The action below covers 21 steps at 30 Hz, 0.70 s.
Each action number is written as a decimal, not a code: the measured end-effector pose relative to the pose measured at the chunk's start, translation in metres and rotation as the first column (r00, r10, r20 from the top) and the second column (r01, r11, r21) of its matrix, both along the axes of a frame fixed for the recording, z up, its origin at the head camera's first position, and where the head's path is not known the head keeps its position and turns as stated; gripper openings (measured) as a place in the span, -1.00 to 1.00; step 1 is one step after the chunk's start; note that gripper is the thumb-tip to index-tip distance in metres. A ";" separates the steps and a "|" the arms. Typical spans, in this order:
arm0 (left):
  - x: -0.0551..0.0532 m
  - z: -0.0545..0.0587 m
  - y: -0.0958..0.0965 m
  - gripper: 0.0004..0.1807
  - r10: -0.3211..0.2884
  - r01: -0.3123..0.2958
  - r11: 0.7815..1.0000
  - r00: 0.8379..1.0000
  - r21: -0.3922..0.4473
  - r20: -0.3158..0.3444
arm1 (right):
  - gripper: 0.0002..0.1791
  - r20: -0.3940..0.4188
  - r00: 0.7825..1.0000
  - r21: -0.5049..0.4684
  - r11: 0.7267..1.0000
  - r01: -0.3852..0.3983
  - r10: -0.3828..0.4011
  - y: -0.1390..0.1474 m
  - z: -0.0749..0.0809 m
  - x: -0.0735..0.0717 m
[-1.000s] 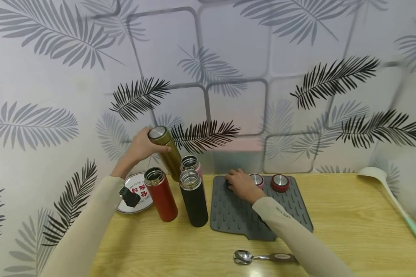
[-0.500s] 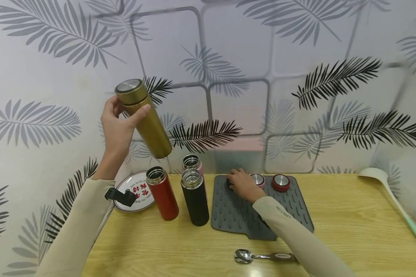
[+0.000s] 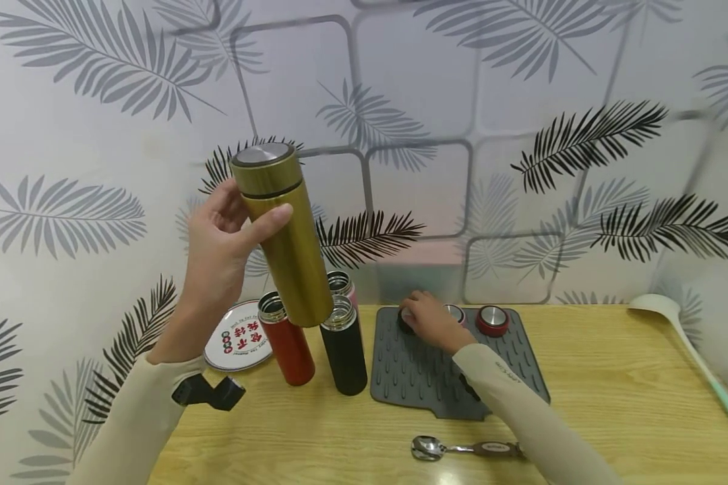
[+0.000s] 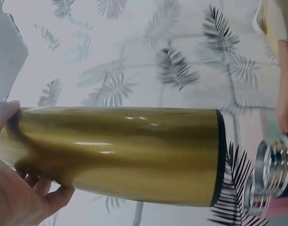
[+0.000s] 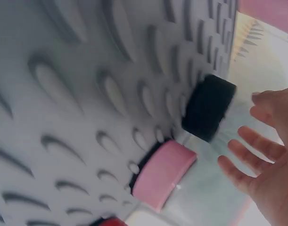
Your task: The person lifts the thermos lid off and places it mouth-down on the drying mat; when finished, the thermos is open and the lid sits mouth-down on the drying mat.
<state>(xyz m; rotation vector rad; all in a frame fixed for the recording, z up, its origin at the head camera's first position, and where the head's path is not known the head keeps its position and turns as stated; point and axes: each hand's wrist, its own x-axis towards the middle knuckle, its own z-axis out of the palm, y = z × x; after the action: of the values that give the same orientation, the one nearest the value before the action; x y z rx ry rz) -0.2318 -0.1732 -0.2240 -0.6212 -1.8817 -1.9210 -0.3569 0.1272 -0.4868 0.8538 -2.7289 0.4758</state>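
Observation:
My left hand [image 3: 218, 249] grips a gold thermos [image 3: 294, 259] near its top and holds it tilted in the air, its steel-topped lid on. In the head view its base overlaps the mouths of a red thermos [image 3: 288, 347] and a black thermos [image 3: 344, 357], both lidless. A pink thermos [image 4: 275, 207] stands behind them. Over a grey ridged mat [image 3: 400, 387], my right hand [image 3: 431, 320] is beside a black lid [image 5: 209, 107], fingers spread and apart from it in the right wrist view. A pink lid [image 5: 165, 174] and a red lid [image 3: 493, 322] sit along the mat.
A white plate with red characters [image 3: 221, 340] lies behind the red thermos, at the left. Toward the front is a spoon [image 3: 427, 448] with a brown handle. A ladle [image 3: 658, 306] leans at the right by the patterned wall covering [image 3: 412, 101].
My left hand lifted the gold thermos from behind the others, up and left, then moved it right and nearer. My right hand has come slightly off the black lid.

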 end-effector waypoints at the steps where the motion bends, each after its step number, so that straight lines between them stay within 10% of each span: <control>1: 0.004 -0.001 0.003 -0.39 -0.012 0.012 1.000 1.000 -0.029 -0.002 | -0.78 -0.022 1.000 -0.020 1.000 -0.006 0.006 0.002 0.003 0.001; 8: 0.027 -0.020 0.023 -0.27 -0.104 0.101 0.960 0.995 -0.261 0.001 | -0.75 -0.101 0.994 -0.139 0.989 -0.050 0.037 0.013 0.036 0.014; 14: 0.035 -0.046 0.043 -0.20 -0.169 0.164 0.925 0.986 -0.343 0.018 | -0.66 0.085 0.984 -0.359 0.926 -0.115 0.155 0.015 0.069 0.048; 18: 0.036 -0.063 0.054 -0.19 -0.183 0.193 0.917 0.981 -0.350 0.060 | -0.55 0.177 0.924 -0.502 0.839 -0.212 0.340 0.016 0.091 0.077; 21: 0.036 -0.073 0.060 -0.20 -0.201 0.221 0.919 0.975 -0.328 0.093 | -0.39 0.251 0.832 -0.592 0.759 -0.272 0.494 0.017 0.106 0.098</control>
<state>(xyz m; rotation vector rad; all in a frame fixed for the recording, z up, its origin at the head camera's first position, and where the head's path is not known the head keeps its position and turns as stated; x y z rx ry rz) -0.1958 -0.1132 -0.2972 -0.9151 -2.2875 -1.7654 -0.2593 0.1446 -0.3813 1.2712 -2.4775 1.5762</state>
